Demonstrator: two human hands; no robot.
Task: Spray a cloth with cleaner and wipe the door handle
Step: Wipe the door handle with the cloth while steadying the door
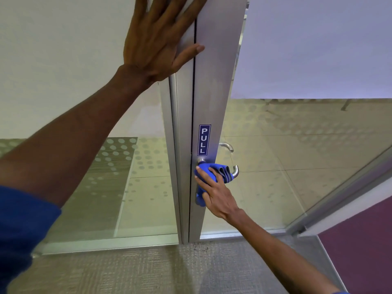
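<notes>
A blue cloth (pixel 214 169) is wrapped over the metal lever door handle (pixel 235 170) on the grey aluminium door frame (pixel 212 92). My right hand (pixel 215 193) presses the cloth against the handle, fingers curled over it; only the handle's curved tip and its round base show. My left hand (pixel 158 37) lies flat and spread high on the frame, thumb across the gap between door and fixed frame. No spray bottle is in view.
A blue PULL sticker (pixel 204 140) sits just above the handle. A second handle (pixel 227 146) shows through the glass door panel (pixel 286 155). Dotted frosted glass stands on the left, a purple wall (pixel 364 240) at the right, carpet below.
</notes>
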